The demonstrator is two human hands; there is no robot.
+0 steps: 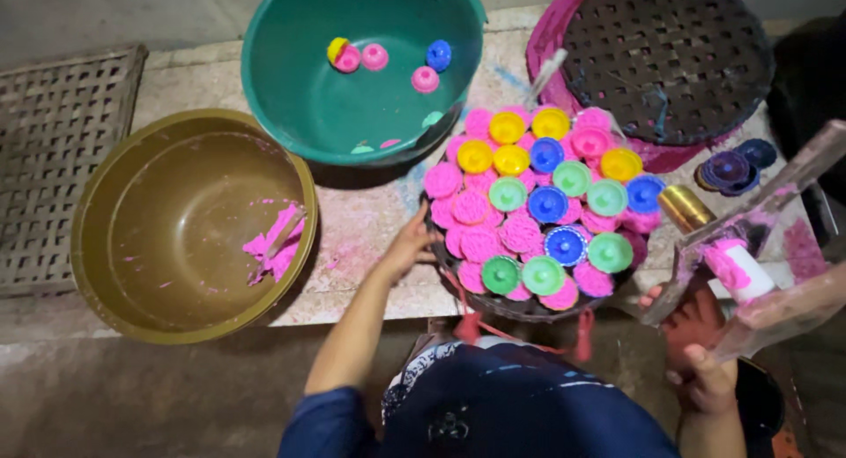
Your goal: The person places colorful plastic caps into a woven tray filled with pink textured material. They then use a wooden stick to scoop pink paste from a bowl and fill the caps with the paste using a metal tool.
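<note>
Centre of frame: the left hand (407, 247), fingers loosely open, touches the rim of a round tray (529, 308) packed with pink moulded cakes (480, 242) and coloured caps. Lower right: the right hand (701, 352) grips a pink-smeared wooden press (749, 238).

Low stone bench (370, 220) stained pink — dim grey concrete floor (132, 396) below, woven lattice mat (53, 141) at left.

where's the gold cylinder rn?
Head view, right side: the gold cylinder lies on the table just right of the round tray of coloured moulds, below the stack of dark purple caps.
</note>
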